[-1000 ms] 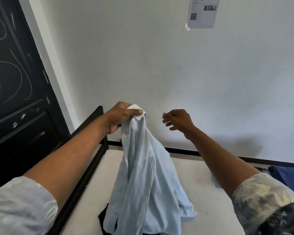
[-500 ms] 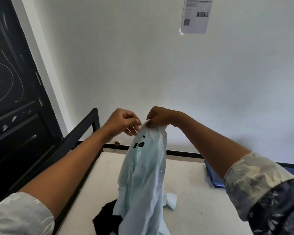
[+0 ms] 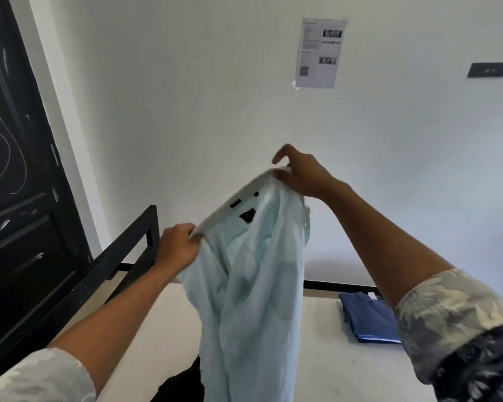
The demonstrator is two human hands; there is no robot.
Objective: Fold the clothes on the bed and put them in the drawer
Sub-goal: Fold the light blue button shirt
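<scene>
Item: pale blue shirt (image 3: pixel 253 300) — hangs in the air from both my hands, tail trailing below them toward the bed (image 3: pixel 317 329). Left hand (image 3: pixel 177 248) pinches one collar end, right hand (image 3: pixel 302 177) pinches the other, higher. Judged light, limp, thin — best taken at the shoulder seams

Thin matt cloth shirt (image 3: pixel 253 300); matt black metal bed frame (image 3: pixel 122 250).

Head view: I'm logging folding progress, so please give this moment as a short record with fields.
held item: light blue shirt, hanging unfolded over the bed
left hand: grips one collar end, lower
right hand: pinches the other end, higher
folded: dark blue garment lying on the bed, at right
drawer: not in view
</scene>
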